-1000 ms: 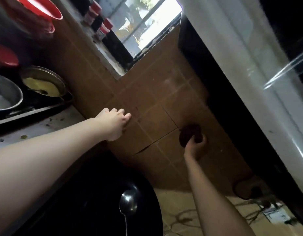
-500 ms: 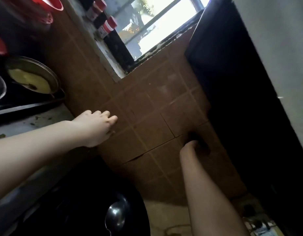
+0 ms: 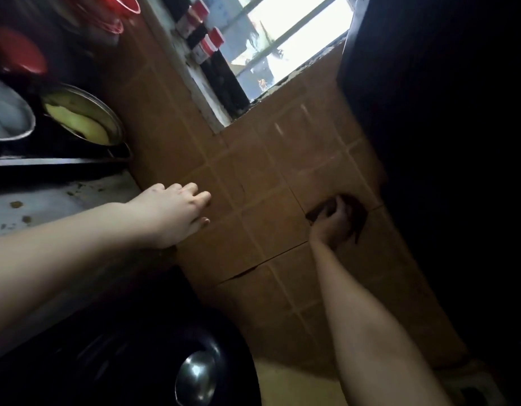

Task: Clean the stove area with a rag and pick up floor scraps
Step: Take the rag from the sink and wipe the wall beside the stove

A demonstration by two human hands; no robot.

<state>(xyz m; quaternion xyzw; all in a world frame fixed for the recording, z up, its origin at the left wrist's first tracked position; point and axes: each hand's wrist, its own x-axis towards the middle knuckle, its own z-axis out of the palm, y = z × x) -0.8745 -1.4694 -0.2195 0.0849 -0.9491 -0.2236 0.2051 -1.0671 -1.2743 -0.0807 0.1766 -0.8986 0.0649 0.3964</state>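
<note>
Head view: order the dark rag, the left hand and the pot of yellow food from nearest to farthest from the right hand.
1. Dark rag: gripped in the right hand, against the wall tiles.
2. Left hand: to the left, at the counter edge.
3. Pot of yellow food: far left, on the stove.

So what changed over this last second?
The right hand, gripping the dark rag, keeps rubbing the same patch of brown tiled wall; the rag now bunches right of the hand, not above it. The left hand stayed pressed on the wall.
</note>
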